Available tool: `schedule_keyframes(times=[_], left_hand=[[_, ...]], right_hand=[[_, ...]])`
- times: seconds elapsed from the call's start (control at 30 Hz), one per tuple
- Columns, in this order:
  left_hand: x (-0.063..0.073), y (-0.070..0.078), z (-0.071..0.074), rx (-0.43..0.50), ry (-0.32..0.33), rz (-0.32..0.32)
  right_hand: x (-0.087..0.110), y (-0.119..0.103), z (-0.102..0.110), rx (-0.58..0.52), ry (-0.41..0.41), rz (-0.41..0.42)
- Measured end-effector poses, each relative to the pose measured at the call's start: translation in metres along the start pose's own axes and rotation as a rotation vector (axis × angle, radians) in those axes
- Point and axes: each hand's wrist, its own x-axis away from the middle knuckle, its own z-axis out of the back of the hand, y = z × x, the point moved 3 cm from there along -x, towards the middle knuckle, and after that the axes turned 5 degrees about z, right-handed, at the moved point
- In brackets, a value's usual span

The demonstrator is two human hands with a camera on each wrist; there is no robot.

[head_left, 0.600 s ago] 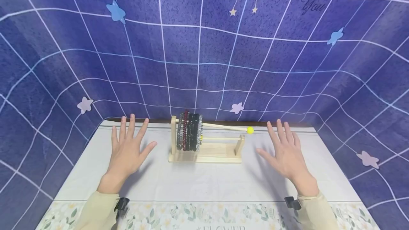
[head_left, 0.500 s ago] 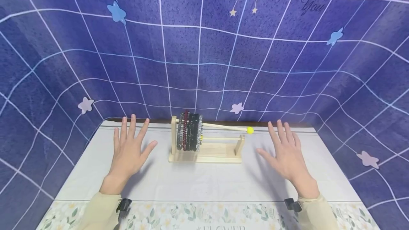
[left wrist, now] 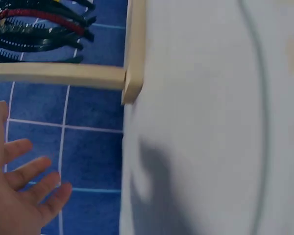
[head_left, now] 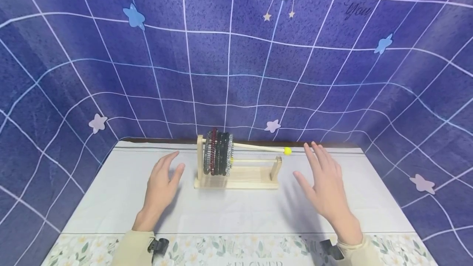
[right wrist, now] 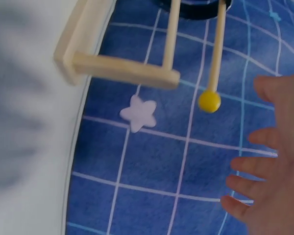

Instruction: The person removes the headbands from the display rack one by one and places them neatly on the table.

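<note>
one left hand (head_left: 161, 186): holds nothing, fingers loose, thumb held away from them, near the tall post (head_left: 200, 159).
one right hand (head_left: 327, 188): holds nothing too, fingers long and loose, thumb out wide, near the yellow ball (head_left: 288, 151).
wooden stand (head_left: 251, 178): upright toward the back of the counter (head_left: 236, 212), between the hands and touching neither.
hair hoops (head_left: 218, 153): black, gray and red ones, bunched on the top rod (head_left: 258, 147) beside the tall post.
step: seems like the start, with no grip made yet.
next move: to take a hoop, one hand would likely need to slide it past the ball while the other keeps the stand still.
</note>
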Motion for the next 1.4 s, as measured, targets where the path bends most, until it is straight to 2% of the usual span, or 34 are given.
schedule_keyframes(times=[0.17,0.27,0.5,0.67,0.83,1.03,1.2,1.3,1.4], left_hand=[[0.004,0.001,-0.019,0.153,0.019,0.058],[0.006,0.001,-0.030,0.228,0.022,0.099],[0.010,0.006,-0.052,0.383,-0.010,0.167],[0.013,0.007,-0.064,0.506,0.038,0.191],[0.016,0.007,-0.074,0.621,0.065,0.224],[0.016,0.006,-0.087,0.749,0.042,0.274],[0.016,0.006,-0.092,0.835,0.068,0.320],[0.014,0.008,-0.096,0.863,0.073,0.335],[0.014,0.008,-0.096,0.858,0.074,0.338]], right_hand=[[-0.004,-0.019,0.003,-0.054,0.134,0.042],[-0.004,-0.031,0.003,-0.085,0.168,0.042],[-0.007,-0.058,-0.004,-0.126,0.124,0.026],[-0.010,-0.071,-0.014,-0.204,0.098,0.035],[-0.012,-0.084,-0.025,-0.287,0.107,0.027],[-0.017,-0.096,-0.039,-0.364,0.097,-0.019],[-0.023,-0.105,-0.055,-0.423,0.082,-0.061],[-0.027,-0.108,-0.065,-0.483,0.082,-0.121],[-0.031,-0.109,-0.076,-0.567,0.078,-0.225]])
